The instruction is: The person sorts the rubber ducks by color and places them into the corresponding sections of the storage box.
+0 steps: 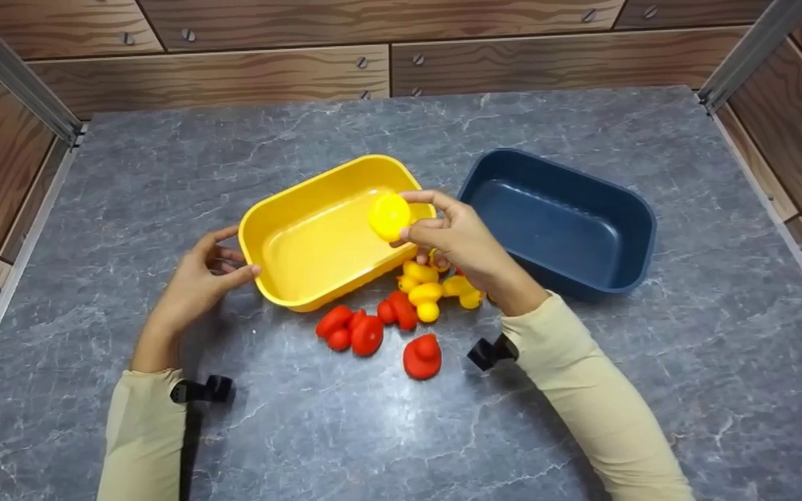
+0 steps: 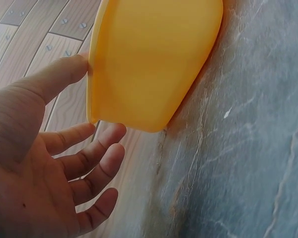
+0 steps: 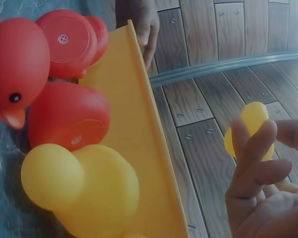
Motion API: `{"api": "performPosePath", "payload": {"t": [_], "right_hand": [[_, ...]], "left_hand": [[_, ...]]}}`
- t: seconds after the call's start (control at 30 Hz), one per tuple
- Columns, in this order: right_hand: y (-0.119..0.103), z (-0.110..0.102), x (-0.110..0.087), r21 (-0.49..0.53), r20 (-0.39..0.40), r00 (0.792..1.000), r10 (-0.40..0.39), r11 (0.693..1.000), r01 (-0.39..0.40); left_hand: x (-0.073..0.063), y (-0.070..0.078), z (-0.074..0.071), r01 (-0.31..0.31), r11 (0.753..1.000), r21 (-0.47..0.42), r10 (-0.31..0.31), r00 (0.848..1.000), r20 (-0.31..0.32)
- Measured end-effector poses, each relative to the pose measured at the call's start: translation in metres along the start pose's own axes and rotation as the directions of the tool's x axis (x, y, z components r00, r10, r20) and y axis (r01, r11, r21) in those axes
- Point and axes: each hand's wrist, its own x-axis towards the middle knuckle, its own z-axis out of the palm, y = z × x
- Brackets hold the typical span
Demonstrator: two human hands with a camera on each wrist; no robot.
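My right hand [image 1: 453, 233] pinches a yellow rubber duck [image 1: 390, 217] between thumb and fingers, above the right end of the yellow bin [image 1: 289, 195]. That duck's flat round underside faces the head camera. Its rounded shape shows between the fingers [image 3: 268, 136] in the right wrist view. At the bin's left end, my left hand [image 1: 195, 282] touches the rim with spread thumb and fingers, the other fingers loosely bent. Several yellow ducks [image 1: 425, 293] lie bunched beneath my right wrist, some partly hidden. Several red ducks [image 1: 422, 356] lie along the bin's near side.
A dark blue bin [image 1: 561, 229] stands to the right of the yellow one. Both are on a grey marbled tabletop [image 1: 345, 431]. Wood-patterned panels [image 1: 269, 76] border the table at the back and sides, with metal posts [image 1: 25, 76] at the back corners.
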Motion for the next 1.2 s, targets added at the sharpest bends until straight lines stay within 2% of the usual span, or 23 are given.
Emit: {"api": "performPosePath", "payload": {"t": [0.33,0.6,0.87,1.2], "right_hand": [[0.001,0.013,0.009,-0.023,-0.021,0.999,0.038,0.999,-0.038],[0.006,0.016,0.011,-0.034,0.001,0.999,0.045,0.998,-0.045],[0.009,0.004,0.003,-0.06,-0.021,0.997,0.069,0.996,-0.07],[0.005,-0.019,-0.02,-0.119,0.019,1.0,0.023,0.993,-0.02]], "left_hand": [[0.0,-0.001,0.001,-0.006,1.0,0.0,0.006,1.0,-0.001],[-0.002,-0.001,0.001,0.001,1.0,0.006,-0.001,1.0,-0.001],[-0.002,0.0,0.001,0.019,1.0,0.009,-0.019,1.0,0.011],[-0.001,0.0,0.001,0.017,1.0,-0.013,-0.017,1.0,0.013]]}}
